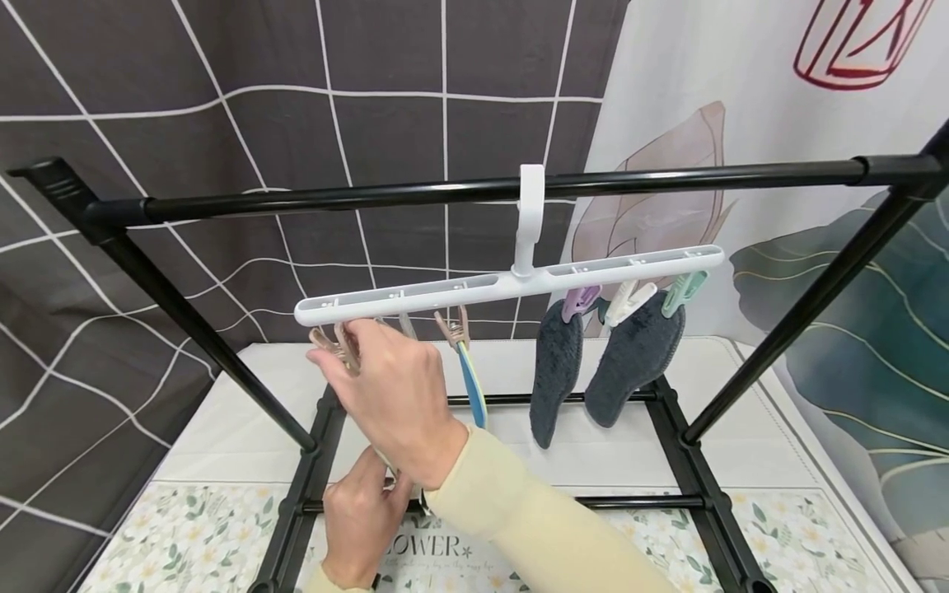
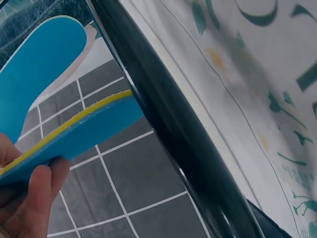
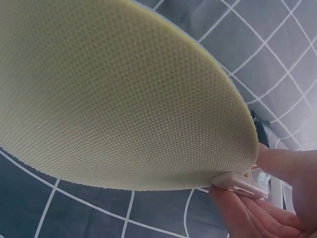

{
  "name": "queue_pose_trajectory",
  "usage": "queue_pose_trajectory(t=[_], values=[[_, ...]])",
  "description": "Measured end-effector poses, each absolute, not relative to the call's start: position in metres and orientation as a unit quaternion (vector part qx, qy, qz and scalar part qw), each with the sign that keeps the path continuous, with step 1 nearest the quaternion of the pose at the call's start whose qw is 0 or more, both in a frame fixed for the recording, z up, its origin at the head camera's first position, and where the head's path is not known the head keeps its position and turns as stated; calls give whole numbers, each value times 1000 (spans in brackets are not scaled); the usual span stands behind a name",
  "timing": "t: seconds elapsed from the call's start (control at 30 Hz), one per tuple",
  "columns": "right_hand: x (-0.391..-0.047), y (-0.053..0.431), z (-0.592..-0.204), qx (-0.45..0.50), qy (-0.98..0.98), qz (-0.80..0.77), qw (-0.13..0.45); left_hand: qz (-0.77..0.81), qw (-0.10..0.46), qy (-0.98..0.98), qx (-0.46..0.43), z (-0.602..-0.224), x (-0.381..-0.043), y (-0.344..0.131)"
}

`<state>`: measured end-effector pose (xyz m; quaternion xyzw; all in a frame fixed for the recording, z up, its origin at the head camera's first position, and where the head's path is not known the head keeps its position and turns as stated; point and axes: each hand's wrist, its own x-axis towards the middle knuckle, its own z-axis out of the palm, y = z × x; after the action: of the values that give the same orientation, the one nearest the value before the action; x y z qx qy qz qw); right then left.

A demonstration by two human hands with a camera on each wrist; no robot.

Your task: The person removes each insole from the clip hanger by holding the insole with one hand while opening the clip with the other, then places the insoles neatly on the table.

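My right hand [image 1: 396, 391] is at the left end of a white clip hanger [image 1: 426, 295], pinching a beige clip [image 3: 240, 184] at the edge of an insole [image 3: 133, 99]. That insole has a beige mesh face, a blue underside and a yellow rim. Lower down, my left hand [image 1: 366, 515] grips the same insole [image 2: 84, 134] between thumb and fingers. Beside it, a second blue insole [image 1: 472, 385] hangs from another beige clip [image 1: 454, 327]. In the head view the right hand and forearm mostly hide the held insole.
The hanger hooks over a black rack bar [image 1: 334, 198]. On its right half, two dark grey fuzzy insoles [image 1: 558, 371] hang from purple, white and green clips [image 1: 684, 292]. A floral mat [image 1: 200, 527] lies beneath the rack. Behind hangs a dark grid curtain [image 1: 385, 49].
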<state>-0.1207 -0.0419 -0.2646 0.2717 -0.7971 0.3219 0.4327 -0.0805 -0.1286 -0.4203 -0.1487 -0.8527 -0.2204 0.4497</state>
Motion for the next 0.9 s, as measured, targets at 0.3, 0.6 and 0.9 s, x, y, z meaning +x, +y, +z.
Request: queue_pose_trajectory(t=[0.3, 0.6, 0.9], values=[[-120, -44, -264, 269, -793, 321, 442, -216, 461, -847, -151, -422, -81, -130], [-121, -42, -265, 268, -785, 321, 457, -228, 448, -851, -152, -422, -80, -130], [-124, -40, -266, 272, -780, 329, 458, -227, 453, -849, -150, -423, -82, -131]])
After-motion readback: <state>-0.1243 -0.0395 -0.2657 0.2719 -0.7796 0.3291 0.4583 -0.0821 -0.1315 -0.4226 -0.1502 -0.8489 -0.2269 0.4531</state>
